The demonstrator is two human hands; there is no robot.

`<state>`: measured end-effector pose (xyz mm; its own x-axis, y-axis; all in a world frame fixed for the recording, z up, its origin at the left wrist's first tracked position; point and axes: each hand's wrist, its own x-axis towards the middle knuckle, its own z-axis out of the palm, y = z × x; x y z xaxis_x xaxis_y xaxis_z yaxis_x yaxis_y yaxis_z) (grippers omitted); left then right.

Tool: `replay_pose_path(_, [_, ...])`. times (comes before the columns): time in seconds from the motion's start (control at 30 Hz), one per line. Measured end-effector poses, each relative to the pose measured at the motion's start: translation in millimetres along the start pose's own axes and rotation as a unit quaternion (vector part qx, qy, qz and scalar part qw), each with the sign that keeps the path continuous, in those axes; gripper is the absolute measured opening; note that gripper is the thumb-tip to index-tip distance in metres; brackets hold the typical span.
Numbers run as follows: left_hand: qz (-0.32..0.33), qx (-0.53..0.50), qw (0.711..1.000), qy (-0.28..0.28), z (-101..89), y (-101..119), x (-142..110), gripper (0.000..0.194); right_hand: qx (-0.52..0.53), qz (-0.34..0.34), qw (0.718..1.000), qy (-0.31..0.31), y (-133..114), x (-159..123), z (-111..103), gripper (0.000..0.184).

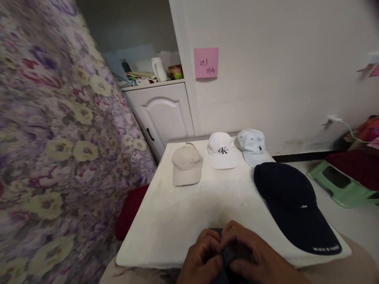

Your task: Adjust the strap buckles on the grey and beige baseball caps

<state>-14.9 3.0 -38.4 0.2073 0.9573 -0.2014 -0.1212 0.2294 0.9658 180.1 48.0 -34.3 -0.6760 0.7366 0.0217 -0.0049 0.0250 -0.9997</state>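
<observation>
My left hand [203,258] and my right hand [256,256] meet at the near edge of a white table [180,221]. Both are closed, pinching a small dark piece of fabric [227,255] that is mostly hidden between the fingers. A large navy cap [291,205] lies at the right of the table, its brim pointing toward me. Along the far edge sit three caps: a beige cap [187,167], a white cap with black letters [222,150] and a pale blue cap [253,146].
A floral purple cloth [53,142] fills the left side. A white cabinet [161,112] stands behind the table with a jug and jars on top. A pink note [206,63] hangs on the wall. A green stool [340,183] lies on the floor at right.
</observation>
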Motion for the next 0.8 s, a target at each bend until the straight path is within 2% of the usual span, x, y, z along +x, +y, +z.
replay_pose_path(0.17, [-0.022,-0.020,1.000,-0.005,0.5,-4.1,1.1,0.017,0.010,-0.005,1.000,-0.002,3.6,-1.6,0.8,0.017])
replay_pose_path(0.33, [-0.042,-0.008,0.999,0.003,3.0,-7.4,0.6,0.020,-0.039,-0.010,0.999,0.017,2.6,-2.9,1.6,0.007])
replay_pose_path(0.47, [-0.052,-0.031,0.998,-0.004,3.0,-7.5,-1.9,0.024,-0.067,-0.007,0.998,0.015,2.7,-2.5,1.8,0.009])
replay_pose_path(0.6, [-0.053,-0.034,0.998,-0.013,0.7,-8.9,-3.2,0.019,-0.078,0.008,0.997,0.016,2.6,-0.9,-0.3,0.014])
replay_pose_path(0.8, [-0.042,0.005,0.998,-0.038,-2.7,-9.2,-1.2,0.028,-0.038,0.005,0.999,0.003,4.8,1.9,-4.3,0.021])
